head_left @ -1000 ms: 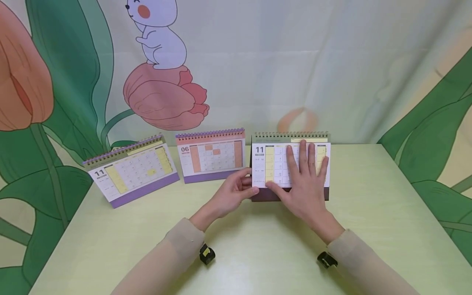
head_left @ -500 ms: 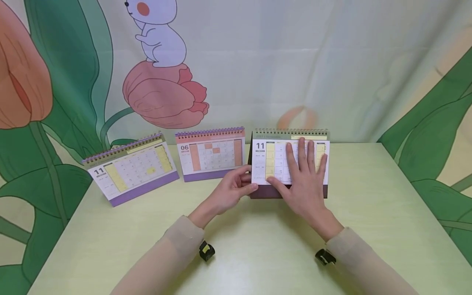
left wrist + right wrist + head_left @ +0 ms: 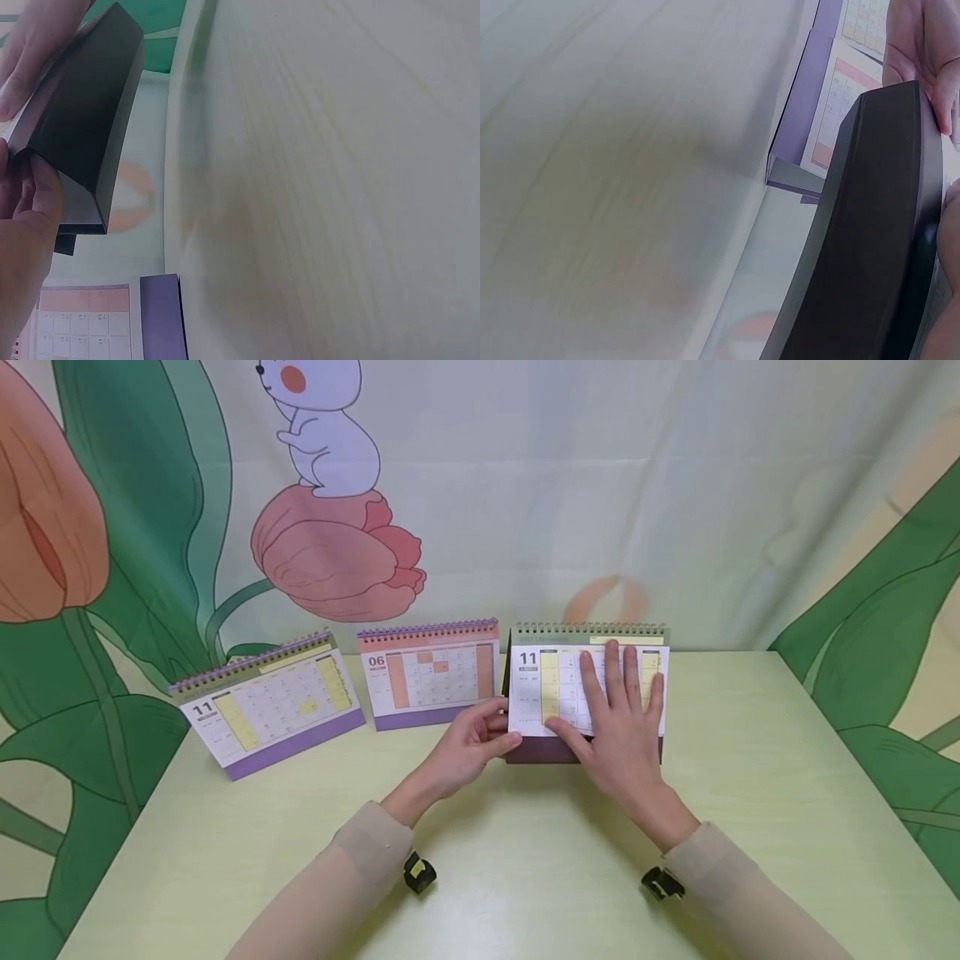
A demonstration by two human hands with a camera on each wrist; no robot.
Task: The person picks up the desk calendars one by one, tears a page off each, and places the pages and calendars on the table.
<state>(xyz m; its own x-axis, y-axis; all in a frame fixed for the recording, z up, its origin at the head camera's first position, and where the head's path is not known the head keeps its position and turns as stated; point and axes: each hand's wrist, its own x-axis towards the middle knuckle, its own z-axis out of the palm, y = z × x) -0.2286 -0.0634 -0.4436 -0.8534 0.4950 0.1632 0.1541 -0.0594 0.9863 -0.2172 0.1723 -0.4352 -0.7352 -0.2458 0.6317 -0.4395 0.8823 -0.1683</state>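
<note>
- Nearest the near edge of the table, two sleeves reach in, each with a black wrist device below it.
- The left hand grips the dark-based calendar at its lower left corner, thumb in front, fingers curled behind; this probably bears and steadies it.
- The right hand lies flat on the page marked 11, fingers straight and spread apart, likely pressing the sheets to the stand; it hides much of the grid.
- That calendar is held clear of the table, towards the far edge, right of its middle.
- Just beyond the left hand, a pink-topped calendar stands near the far edge, limiting room leftward.
- An olive-topped calendar stands angled near the far left corner.
- A printed curtain hangs behind the far edge.
</note>
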